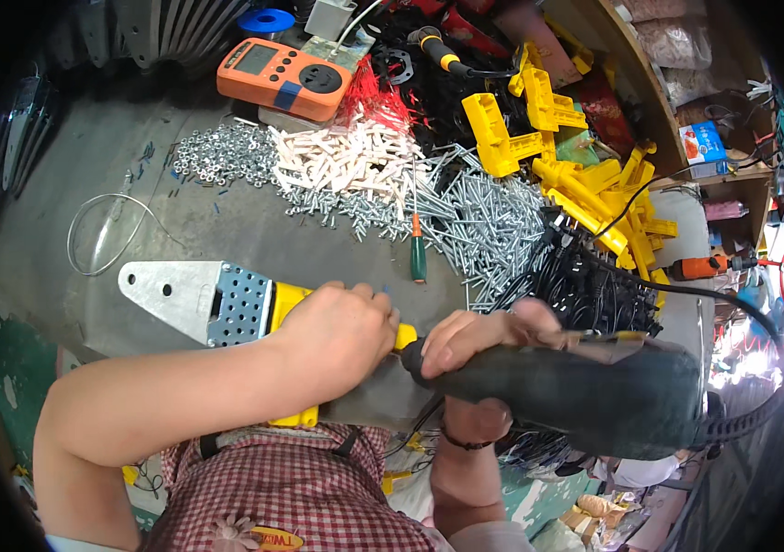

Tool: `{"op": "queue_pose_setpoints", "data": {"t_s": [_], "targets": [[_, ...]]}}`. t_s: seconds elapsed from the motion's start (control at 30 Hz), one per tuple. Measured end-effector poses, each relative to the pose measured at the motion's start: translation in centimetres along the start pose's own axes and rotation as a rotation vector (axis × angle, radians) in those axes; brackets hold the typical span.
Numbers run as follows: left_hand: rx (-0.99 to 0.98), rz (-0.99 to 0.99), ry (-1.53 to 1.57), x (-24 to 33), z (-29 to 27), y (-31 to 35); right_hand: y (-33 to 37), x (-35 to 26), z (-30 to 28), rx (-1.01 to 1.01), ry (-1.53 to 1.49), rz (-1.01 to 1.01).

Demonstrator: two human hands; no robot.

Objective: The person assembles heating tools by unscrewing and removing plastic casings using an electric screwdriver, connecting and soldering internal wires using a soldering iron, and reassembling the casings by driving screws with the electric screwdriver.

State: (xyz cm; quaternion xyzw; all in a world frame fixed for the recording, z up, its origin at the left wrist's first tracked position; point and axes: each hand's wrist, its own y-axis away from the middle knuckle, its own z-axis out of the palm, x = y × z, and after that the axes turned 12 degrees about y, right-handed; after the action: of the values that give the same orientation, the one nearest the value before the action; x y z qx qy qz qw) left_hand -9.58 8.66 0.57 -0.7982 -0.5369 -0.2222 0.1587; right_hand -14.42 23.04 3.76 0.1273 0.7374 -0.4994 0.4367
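Observation:
My left hand (339,329) is wrapped round the yellow body of a pipe welding iron (289,302). Its flat, pointed metal plate (171,299) and blue perforated guard (238,304) extend to the left. In my right hand (470,342) is a dark electric screwdriver (567,391), lying nearly level with its nose toward the iron. That nose is close to the yellow end piece beside my left fingers; the exact contact is hidden. Beyond my hands lies a small screwdriver (419,258) with a green and orange handle.
Heaps of long screws (493,221), white sleeves (346,161) and nuts (222,155) cover the bench's far side. Behind them sits an orange meter (283,79). Yellow handle shells (594,198) and black cords (585,290) pile up at right. A cable (732,299) crosses there.

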Motion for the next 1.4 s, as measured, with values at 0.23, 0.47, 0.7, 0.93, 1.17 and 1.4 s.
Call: {"op": "queue_pose_setpoints", "data": {"t_s": [0.23,0.47,0.7,0.93,1.17,1.4], "targets": [[0.149,-0.048,0.063,-0.8,0.3,-2.9,-1.0,-6.1,2.2,0.018,-0.049,0.002],[0.208,-0.061,-0.007,-0.6,0.3,-2.1,1.3,-4.0,3.9,-0.163,-0.079,0.087],[-0.164,-0.087,0.166,-4.6,-5.2,6.0,0.8,-2.4,3.7,-0.274,-0.224,0.077],[0.15,-0.102,-0.102,-3.1,-3.0,7.5,2.7,-4.6,4.0,-0.107,0.098,0.213],[0.192,-0.134,-0.119,-2.7,-2.2,7.9,0.9,-7.6,5.4,-0.043,-0.092,0.12],[0.057,0.063,0.161,-4.7,-3.1,8.3,1.3,-3.1,5.8,-0.291,-0.157,-0.002]]}}
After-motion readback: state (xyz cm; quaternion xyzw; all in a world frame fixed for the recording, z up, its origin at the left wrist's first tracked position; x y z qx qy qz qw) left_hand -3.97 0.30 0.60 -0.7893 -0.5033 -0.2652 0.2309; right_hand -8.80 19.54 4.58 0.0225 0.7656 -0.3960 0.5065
